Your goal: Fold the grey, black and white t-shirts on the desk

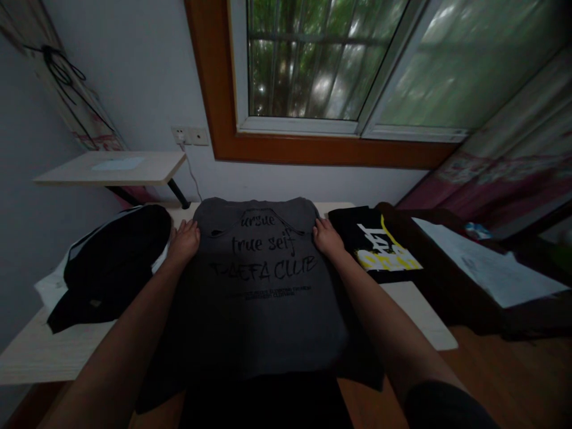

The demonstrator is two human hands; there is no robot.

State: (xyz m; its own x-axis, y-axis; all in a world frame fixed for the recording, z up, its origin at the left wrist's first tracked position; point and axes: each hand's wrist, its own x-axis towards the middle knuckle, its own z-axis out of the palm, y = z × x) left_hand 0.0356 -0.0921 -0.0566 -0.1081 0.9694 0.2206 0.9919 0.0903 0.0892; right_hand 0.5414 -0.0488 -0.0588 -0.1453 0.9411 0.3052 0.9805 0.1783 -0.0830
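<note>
A dark grey T-shirt [268,325] with black lettering lies spread over the desk, its lower part hanging past the front edge. At its upper left edge, my left hand [184,241] pinches the fabric with bent fingers. Level with it on the opposite side, my right hand [328,237] grips the shirt's right edge. Part of the fingers of both hands is hidden at the cloth. Just right of my right hand is a folded black T-shirt [342,220] with white and yellow print. Black clothing [118,262] lies heaped beside my left forearm.
The pale wooden desk [420,316] stands against the wall under a window [308,71]. A raised shelf [152,170] is at the back left, near a wall socket [190,136]. To the right, a dark brown piece of furniture [473,298] bears a pale sheet [487,268].
</note>
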